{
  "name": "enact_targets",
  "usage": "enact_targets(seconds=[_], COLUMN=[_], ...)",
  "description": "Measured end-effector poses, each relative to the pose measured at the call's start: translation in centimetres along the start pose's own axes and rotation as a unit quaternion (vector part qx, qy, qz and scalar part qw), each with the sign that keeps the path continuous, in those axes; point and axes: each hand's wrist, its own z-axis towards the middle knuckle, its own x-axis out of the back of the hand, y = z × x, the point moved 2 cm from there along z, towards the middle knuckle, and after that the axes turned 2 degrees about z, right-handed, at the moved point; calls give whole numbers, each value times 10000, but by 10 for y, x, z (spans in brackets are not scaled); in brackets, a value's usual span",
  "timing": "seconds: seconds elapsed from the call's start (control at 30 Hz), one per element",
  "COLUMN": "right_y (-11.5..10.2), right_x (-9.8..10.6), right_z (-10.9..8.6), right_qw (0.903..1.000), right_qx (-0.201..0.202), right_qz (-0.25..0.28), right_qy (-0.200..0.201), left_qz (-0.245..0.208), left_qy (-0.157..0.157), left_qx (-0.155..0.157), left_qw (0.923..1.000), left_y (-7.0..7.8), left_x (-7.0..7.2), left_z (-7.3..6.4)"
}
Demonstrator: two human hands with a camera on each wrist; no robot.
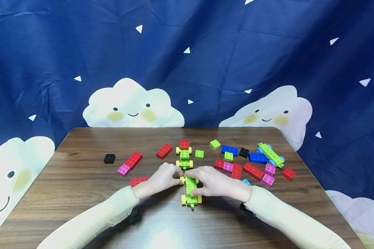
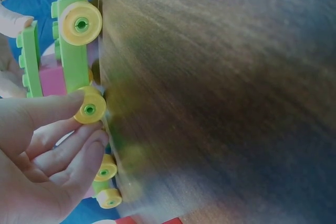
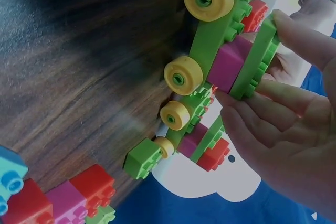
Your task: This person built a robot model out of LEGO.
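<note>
A green wheeled toy car base [image 1: 192, 200] with yellow wheels stands on the table between the hands. It carries a pink brick [image 3: 229, 65] and, above that, a long green brick [image 3: 256, 59]. My right hand [image 1: 210, 181] pinches the long green brick, thumb at one end and fingers at the other. At the car's far end, my left hand [image 1: 165, 178] has its fingers and thumb around a yellow wheel [image 2: 90, 108]. Straight ahead, in line with this car, stands a second toy car [image 1: 184, 164] with green, pink and red bricks on it.
Red bricks [image 1: 164, 151], a pink brick [image 1: 124, 169] and a black brick [image 1: 109, 158] lie on the left. To the right are scattered blue bricks [image 1: 258, 158], several red, pink and green ones, and a green car base with blue wheels [image 1: 271, 154]. A cloud-patterned curtain [image 1: 205, 69] hangs behind the table.
</note>
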Motion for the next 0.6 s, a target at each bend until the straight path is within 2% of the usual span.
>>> enact_targets(seconds=[0.2, 0.6], right_y=[0, 5], right_x=[-1, 0], right_z=[-3, -3], right_qw=[9991, 9997], right_qx=[181, -167], right_qz=[-383, 149], right_qy=[29, -4], left_qz=[-32, 65], left_qy=[8, -22], left_qx=[33, 6], left_qw=[10000, 10000], left_y=[0, 0], left_x=[0, 0], left_z=[0, 0])
